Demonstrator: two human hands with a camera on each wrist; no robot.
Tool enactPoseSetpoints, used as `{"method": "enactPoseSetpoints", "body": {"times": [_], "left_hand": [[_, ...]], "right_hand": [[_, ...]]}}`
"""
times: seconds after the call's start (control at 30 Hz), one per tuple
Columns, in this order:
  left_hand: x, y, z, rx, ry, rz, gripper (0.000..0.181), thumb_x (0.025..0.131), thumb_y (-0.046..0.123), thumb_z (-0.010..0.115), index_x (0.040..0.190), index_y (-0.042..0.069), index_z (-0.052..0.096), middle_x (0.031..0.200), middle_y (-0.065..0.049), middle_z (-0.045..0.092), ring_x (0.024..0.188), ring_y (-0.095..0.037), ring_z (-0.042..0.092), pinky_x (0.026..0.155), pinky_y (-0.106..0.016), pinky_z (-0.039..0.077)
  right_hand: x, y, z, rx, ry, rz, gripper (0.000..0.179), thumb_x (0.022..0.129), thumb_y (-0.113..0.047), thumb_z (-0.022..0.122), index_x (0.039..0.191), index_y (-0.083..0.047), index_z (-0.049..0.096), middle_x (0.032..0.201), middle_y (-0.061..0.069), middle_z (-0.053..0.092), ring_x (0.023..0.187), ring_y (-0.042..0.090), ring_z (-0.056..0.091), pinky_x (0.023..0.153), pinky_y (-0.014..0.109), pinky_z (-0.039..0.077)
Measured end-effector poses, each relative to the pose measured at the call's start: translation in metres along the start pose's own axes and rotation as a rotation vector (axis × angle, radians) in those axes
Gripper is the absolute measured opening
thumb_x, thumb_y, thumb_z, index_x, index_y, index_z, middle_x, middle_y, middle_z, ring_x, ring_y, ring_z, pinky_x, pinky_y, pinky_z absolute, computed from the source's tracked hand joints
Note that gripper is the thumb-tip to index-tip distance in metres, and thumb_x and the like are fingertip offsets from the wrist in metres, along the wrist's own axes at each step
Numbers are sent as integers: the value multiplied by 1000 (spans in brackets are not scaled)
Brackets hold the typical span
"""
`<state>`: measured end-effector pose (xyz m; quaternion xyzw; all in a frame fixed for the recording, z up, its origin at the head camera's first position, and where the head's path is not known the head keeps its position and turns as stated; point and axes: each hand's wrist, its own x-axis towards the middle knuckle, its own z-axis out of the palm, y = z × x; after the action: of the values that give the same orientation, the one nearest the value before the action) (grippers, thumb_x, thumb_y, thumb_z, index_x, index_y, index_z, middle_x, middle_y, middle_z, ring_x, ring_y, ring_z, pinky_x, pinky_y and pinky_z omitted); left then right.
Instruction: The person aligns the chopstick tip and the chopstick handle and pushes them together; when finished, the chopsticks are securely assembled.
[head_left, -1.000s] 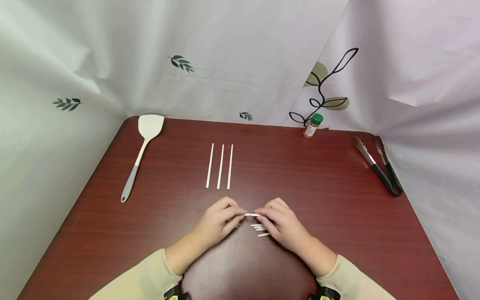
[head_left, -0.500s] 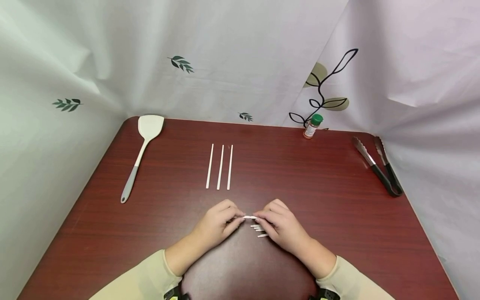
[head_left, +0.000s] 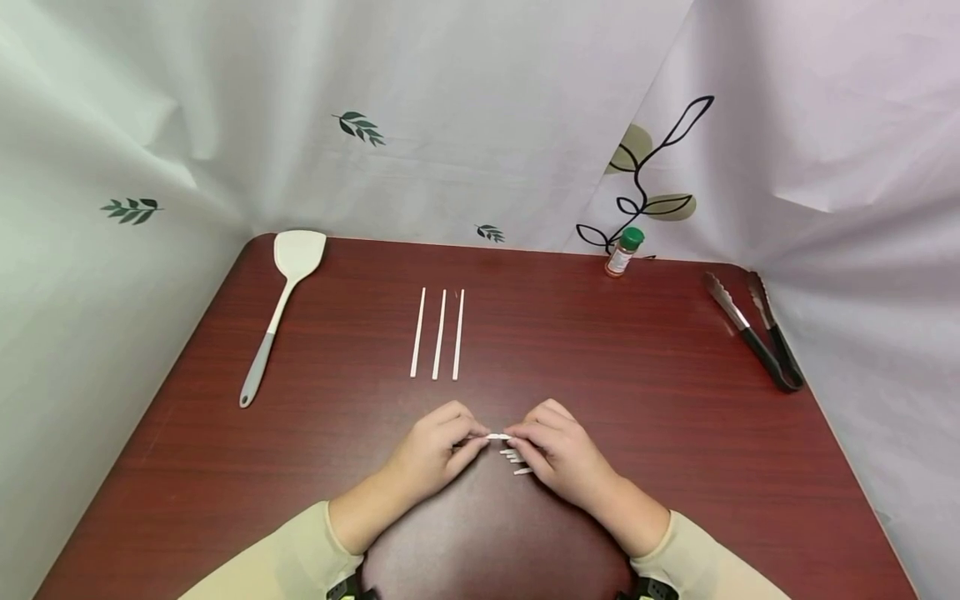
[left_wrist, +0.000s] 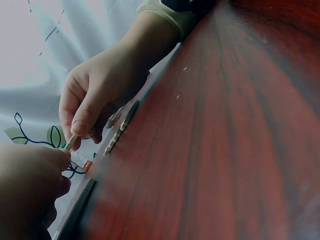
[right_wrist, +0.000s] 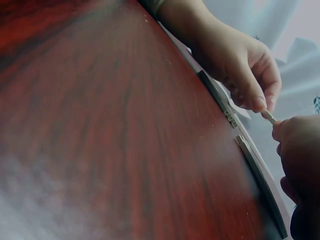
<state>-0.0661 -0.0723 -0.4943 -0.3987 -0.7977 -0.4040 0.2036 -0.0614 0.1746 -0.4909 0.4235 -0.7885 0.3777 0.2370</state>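
Note:
In the head view my left hand [head_left: 438, 442] and right hand [head_left: 558, 450] meet over the near middle of the table. Each pinches, between thumb and fingers, one end of a thin white stick [head_left: 498, 437]; only a short middle stretch shows. The wrist views also show this stick [left_wrist: 71, 142] bridging the fingertips, raised off the tabletop. Beside and partly under the right hand lie several more white sticks [head_left: 512, 456], their narrowed tips poking out to the left. Farther back, three long white sticks [head_left: 438, 333] lie side by side, apart from one another.
A white turner with a grey handle [head_left: 257, 371] lies at the left of the dark red table [head_left: 600, 350]. At the back right stands a green-capped spice bottle [head_left: 621, 257]. Black-handled tongs [head_left: 772, 354] rest spread near the right edge. A white leaf-print curtain [head_left: 465, 125] surrounds the table.
Both hands have come slightly nearer to me with the stick, and less of it shows between the fingertips. The other sticks and the utensils have stayed in place.

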Motion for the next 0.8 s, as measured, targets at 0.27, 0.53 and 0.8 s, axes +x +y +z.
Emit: {"method": "enactPoseSetpoints", "body": {"times": [0.27,0.53,0.8], "left_hand": [[1,0,0,0,11,11,18,83,4,88,95,10,76,92,2,65,82,-10,65,74,-22,55],[0,0,0,-22,15,9,18,82,4,90,90,12,76,90,3,65,81,-9,64,74,-21,54],[0,2,0,-25,27,-5,17,83,5,89,91,13,77,90,4,65,81,-8,64,74,-20,54]], "right_hand": [[0,-1,5,9,24,11,10,95,-6,78,104,-9,79,90,-5,66,85,14,60,79,27,48],[0,-7,9,-17,26,20,14,89,-3,82,101,-9,79,90,-4,66,83,14,59,77,27,48],[1,-7,9,-37,50,0,4,98,-11,77,100,-9,80,89,-3,68,82,15,60,76,28,49]]}}
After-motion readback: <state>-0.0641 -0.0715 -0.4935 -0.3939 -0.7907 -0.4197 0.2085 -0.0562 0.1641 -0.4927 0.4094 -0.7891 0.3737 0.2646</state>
